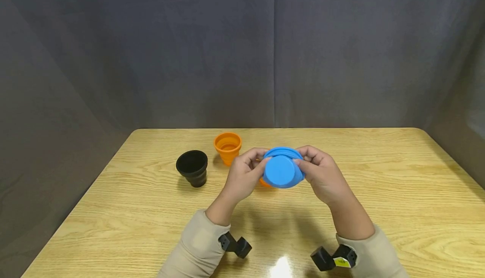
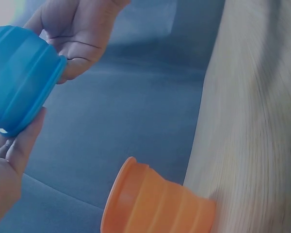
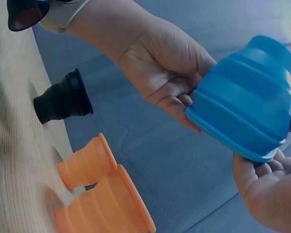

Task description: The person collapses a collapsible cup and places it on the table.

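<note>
Both hands hold a blue collapsible cup (image 1: 281, 172) above the table, its base toward the head camera and its ribbed wall showing in both wrist views. On the left side of the cup, my left hand (image 1: 244, 176) pinches the rim, thumb on the near side. My right hand (image 1: 322, 175) does the same on the right, its fingers (image 3: 271, 170) also at the rim in the right wrist view. Behind the blue cup, largely hidden in the head view, is an orange cup (image 1: 266, 183), which shows better in the right wrist view.
Another orange cup (image 1: 228, 143) stands upright at the back of the wooden table (image 1: 113, 215), left of the hands. Farther left is a black cup (image 1: 192, 168), also upright. A grey curtain (image 1: 204, 55) hangs behind the table.
</note>
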The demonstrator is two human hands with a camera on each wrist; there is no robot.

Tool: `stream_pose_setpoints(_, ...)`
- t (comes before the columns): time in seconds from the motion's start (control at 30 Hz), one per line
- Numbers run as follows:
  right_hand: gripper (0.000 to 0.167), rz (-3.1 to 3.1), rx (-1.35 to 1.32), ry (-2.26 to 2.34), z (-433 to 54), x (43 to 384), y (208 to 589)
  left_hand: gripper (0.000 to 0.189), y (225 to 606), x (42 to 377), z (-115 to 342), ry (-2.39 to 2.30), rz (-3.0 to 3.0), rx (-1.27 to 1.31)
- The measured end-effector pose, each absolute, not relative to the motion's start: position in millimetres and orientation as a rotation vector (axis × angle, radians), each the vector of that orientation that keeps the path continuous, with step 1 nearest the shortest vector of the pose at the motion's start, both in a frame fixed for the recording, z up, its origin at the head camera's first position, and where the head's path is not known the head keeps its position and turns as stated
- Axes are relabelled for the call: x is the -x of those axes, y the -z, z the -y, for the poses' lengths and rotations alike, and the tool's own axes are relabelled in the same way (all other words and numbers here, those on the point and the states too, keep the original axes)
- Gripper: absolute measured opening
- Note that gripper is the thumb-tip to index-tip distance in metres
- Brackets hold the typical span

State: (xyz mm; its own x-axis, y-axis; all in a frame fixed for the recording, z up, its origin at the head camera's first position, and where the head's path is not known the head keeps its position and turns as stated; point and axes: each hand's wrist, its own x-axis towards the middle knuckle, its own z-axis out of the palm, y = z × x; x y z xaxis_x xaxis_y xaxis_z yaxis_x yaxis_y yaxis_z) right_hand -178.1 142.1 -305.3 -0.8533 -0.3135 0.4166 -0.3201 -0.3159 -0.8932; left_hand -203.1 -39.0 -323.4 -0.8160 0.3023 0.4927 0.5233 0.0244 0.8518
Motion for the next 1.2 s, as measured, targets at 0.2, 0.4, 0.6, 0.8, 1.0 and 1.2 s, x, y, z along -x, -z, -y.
stream_pose_setpoints(0.2,0.026,1.693,-1.260,-2.586,-153,183,308,0.020,323,202,40,2.068,2.043,0.831)
stream_pose_setpoints(0.4,0.042,1.710,-1.474,-2.592,-158,188,309,0.019,320,200,41,2.153,1.999,0.803)
stream_pose_setpoints(0.6,0.039,1.704,-1.455,-2.574,-158,186,309,0.017,317,200,44,2.425,1.887,0.874)
stream_pose_setpoints(0.8,0.031,1.697,-1.413,-2.603,-160,186,307,0.028,315,202,51,2.703,1.731,1.112)
stream_pose_setpoints(1.0,0.028,1.711,-1.378,-2.588,-162,188,305,0.050,312,204,50,2.594,1.849,1.189)
stream_pose_setpoints(1.2,0.027,1.773,-1.311,-2.538,-162,186,305,0.042,311,203,47,2.512,1.920,1.106)
